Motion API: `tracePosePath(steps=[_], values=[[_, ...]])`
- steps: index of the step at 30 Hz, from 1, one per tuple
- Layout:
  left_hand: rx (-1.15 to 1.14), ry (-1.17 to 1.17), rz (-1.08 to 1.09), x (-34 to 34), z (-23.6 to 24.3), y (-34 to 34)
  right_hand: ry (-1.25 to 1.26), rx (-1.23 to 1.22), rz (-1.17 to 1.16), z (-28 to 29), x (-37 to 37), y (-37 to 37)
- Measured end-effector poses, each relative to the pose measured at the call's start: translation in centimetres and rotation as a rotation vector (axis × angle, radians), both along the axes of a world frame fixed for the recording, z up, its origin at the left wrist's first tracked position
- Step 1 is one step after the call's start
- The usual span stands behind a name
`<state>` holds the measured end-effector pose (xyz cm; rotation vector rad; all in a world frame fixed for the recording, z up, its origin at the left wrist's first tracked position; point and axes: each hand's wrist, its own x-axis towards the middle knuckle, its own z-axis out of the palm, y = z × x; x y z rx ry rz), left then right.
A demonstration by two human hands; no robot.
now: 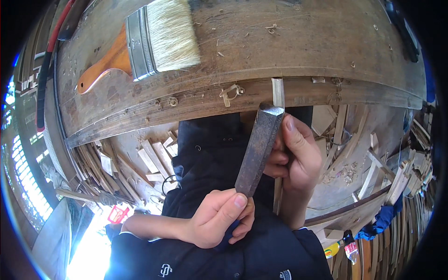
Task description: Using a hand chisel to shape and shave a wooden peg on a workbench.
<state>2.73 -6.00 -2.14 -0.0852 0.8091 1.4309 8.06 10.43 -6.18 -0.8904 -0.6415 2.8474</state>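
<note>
Metal bar (256, 151), centre of the frame: dark, matt and rough, mottled with rust-brown patches; the facet at its upper end is bright and glossy. Wooden strip (278, 93), just above centre: pale and smooth-looking. Brush (142, 44), upper left: glossy orange-brown wooden handle (106, 67), shiny metal ferrule (141, 49), matt pale bristles (172, 37). Surface (289, 51), upper part: brown wood, worn and scratched, with a dull sheen. Shavings (227, 97), upper centre: thin, curled wood. Offcuts (150, 157), left of centre: raw wood, matt. Clothing (200, 163), lower centre: dark matt cloth. Blue cloth (381, 221), lower right: creased and matt. Bottle (351, 252), lower right: glossy plastic.
</note>
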Motion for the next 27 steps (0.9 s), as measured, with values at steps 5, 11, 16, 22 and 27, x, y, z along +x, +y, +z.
tracePosePath(steps=[5,11,16,22,27], values=[[0.027,-0.081,-0.021,-0.5,-0.1,0.1,0.045,-0.108,-0.008,-0.4,0.4,0.2],[0.006,0.007,-0.054,-0.5,-0.2,0.6,-0.033,-0.015,-0.08,0.4,0.5,0.2],[-0.023,0.093,-0.045,0.0,0.1,1.1,-0.001,-0.087,-0.1,0.3,0.6,0.4],[-0.046,0.185,-0.015,0.7,0.1,1.7,0.033,-0.13,-0.109,0.0,0.9,0.5],[-0.075,0.283,-0.026,1.1,0.0,2.4,-0.003,-0.135,-0.146,0.5,0.9,0.7]])
